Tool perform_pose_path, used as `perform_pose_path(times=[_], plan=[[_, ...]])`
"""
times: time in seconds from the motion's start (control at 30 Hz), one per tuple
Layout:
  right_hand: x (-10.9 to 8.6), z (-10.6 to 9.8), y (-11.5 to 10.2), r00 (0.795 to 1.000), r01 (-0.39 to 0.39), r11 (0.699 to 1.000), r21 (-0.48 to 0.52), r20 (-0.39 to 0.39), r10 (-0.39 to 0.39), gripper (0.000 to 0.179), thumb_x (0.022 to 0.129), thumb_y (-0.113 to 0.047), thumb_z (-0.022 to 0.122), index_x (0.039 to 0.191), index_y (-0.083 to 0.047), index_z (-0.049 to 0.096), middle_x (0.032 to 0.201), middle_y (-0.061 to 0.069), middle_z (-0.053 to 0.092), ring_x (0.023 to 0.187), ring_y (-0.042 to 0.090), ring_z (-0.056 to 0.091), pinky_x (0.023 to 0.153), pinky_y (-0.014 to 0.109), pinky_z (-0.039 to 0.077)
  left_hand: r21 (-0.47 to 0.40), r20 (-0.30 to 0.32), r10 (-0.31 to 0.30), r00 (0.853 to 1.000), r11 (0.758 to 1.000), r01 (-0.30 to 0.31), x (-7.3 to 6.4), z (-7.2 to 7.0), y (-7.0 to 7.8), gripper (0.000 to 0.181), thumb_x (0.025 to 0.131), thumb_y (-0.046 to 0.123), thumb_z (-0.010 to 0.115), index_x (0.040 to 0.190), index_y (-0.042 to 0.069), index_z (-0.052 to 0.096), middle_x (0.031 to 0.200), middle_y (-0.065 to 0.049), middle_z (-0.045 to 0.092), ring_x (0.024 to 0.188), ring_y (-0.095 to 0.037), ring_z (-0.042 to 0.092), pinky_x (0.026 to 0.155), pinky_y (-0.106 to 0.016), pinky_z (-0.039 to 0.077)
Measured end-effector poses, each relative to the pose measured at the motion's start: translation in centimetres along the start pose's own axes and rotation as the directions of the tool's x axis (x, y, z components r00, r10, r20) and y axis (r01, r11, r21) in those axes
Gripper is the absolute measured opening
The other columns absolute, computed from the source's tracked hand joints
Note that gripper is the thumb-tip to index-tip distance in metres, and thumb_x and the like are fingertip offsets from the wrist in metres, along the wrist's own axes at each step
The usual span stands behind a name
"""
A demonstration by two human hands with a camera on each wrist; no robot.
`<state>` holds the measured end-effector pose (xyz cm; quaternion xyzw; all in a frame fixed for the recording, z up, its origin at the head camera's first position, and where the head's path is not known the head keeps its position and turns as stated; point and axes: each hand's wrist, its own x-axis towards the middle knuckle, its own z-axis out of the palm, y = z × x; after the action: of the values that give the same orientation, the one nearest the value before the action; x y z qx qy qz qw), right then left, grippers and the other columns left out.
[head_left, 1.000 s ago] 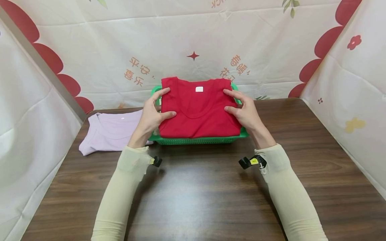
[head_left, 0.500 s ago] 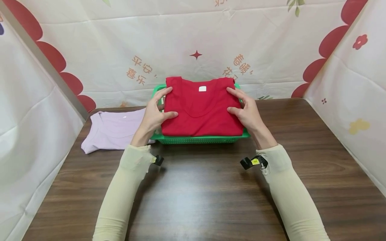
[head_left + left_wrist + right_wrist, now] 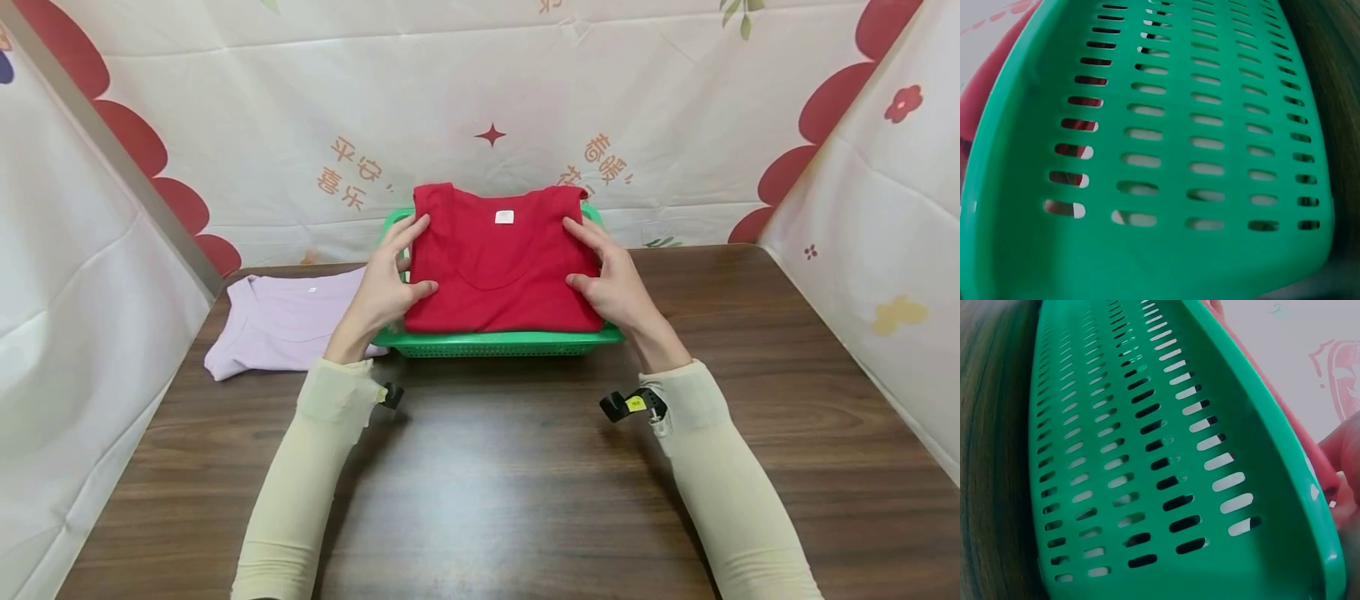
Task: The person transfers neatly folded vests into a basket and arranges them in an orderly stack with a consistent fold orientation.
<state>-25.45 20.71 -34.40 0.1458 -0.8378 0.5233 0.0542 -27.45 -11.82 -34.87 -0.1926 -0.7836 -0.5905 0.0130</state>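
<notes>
A folded red shirt (image 3: 502, 304) with a scooped neck and a white label lies over a green perforated basket (image 3: 491, 343). My left hand (image 3: 378, 287) holds the shirt's left side, thumb on top and fingers along the edge. On the opposite side, my right hand (image 3: 615, 283) grips it in much the same way. The left wrist view is filled by the slotted basket wall (image 3: 1166, 256), with red cloth past its rim. In the right wrist view, red cloth (image 3: 1294, 422) shows beyond the rim; part of the hand is at the right edge. The undersides of both grips are hidden.
A folded lavender shirt (image 3: 288, 321) lies left of the basket, partly behind my left forearm. The wooden table (image 3: 487, 467) ends at the back against a printed white cloth (image 3: 480, 83). More cloth hangs along both sides.
The red shirt's front edge has shifted slightly up and back, baring more of the basket's front rim. Both hands keep their hold. The whole view has drifted a little.
</notes>
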Motion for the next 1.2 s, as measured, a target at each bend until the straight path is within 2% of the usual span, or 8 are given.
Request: perform_pose_path(times=[0.17,0.27,0.4,0.53,0.77,1.07,1.2], plan=[[0.21,0.17,0.30,1.000,0.008,0.998,-0.059,-0.004,-0.008,0.074,0.095,0.003,0.062,0.162,-0.015,0.036,0.170,0.003,0.025,0.153,0.023,0.025,0.095,0.021,0.051,0.074,0.014,0.003,1.000,0.997,-0.004,0.12,-0.04,-0.24,0.098,0.078,-0.006,0.078,0.162,0.021,0.036,0.169,0.004,0.024,0.138,-0.033,0.052,0.097,-0.051,0.058],[0.23,0.22,0.43,1.000,0.001,0.997,-0.074,0.010,0.000,0.076,0.095,0.004,0.062,0.163,-0.014,0.034,0.170,0.004,0.024,0.154,0.025,0.024,0.104,0.037,0.054,0.119,0.019,0.004,1.000,0.993,-0.007,0.09,-0.02,-0.30,0.101,0.076,-0.005,0.080,0.162,0.020,0.035,0.170,0.002,0.023,0.143,-0.032,0.046,0.099,-0.053,0.057],[0.13,0.32,0.55,1.000,-0.013,0.994,-0.111,0.024,0.016,0.078,0.094,0.005,0.062,0.163,-0.013,0.031,0.172,0.005,0.021,0.156,0.027,0.022,0.109,0.057,0.049,0.197,0.026,0.015,1.000,0.980,-0.020,0.10,0.09,-0.33,0.101,0.076,-0.004,0.080,0.163,0.018,0.034,0.170,-0.001,0.024,0.150,-0.027,0.036,0.101,-0.053,0.056],[0.14,0.48,0.70,1.000,-0.003,0.988,-0.157,0.026,0.007,0.079,0.093,0.005,0.062,0.163,-0.012,0.031,0.172,0.006,0.020,0.157,0.029,0.020,0.108,0.058,0.050,0.277,0.033,0.029,0.999,0.960,-0.037,0.02,0.20,-0.33,0.101,0.077,-0.002,0.080,0.163,0.017,0.032,0.170,-0.001,0.024,0.153,-0.024,0.029,0.102,-0.051,0.056],[0.28,0.74,0.58,0.999,0.002,0.977,-0.214,0.042,0.007,0.080,0.093,0.004,0.062,0.164,-0.012,0.030,0.173,0.006,0.018,0.158,0.030,0.018,0.108,0.059,0.049,0.359,0.045,0.028,0.999,0.932,-0.042,-0.16,0.31,-0.39,0.102,0.079,0.001,0.081,0.165,0.016,0.028,0.171,-0.001,0.020,0.155,-0.024,0.024,0.103,-0.049,0.056],[0.25,0.78,0.45,0.998,0.017,0.969,-0.248,0.056,-0.004,0.082,0.092,0.006,0.063,0.164,-0.011,0.028,0.174,0.006,0.017,0.157,0.032,0.019,0.105,0.060,0.051,0.393,0.042,0.029,0.999,0.918,-0.043,-0.18,0.46,-0.33,0.103,0.080,0.001,0.081,0.165,0.017,0.025,0.172,-0.001,0.018,0.157,-0.023,0.021,0.104,-0.048,0.055],[0.24,0.82,0.45,0.998,0.022,0.967,-0.253,0.062,-0.006,0.081,0.093,0.006,0.061,0.164,-0.010,0.028,0.174,0.005,0.016,0.158,0.031,0.018,0.105,0.059,0.051,0.434,0.042,0.039,0.998,0.899,-0.053,-0.08,0.60,-0.32,0.106,0.079,0.001,0.083,0.166,0.016,0.023,0.173,-0.001,0.016,0.157,-0.024,0.020,0.104,-0.047,0.055]])
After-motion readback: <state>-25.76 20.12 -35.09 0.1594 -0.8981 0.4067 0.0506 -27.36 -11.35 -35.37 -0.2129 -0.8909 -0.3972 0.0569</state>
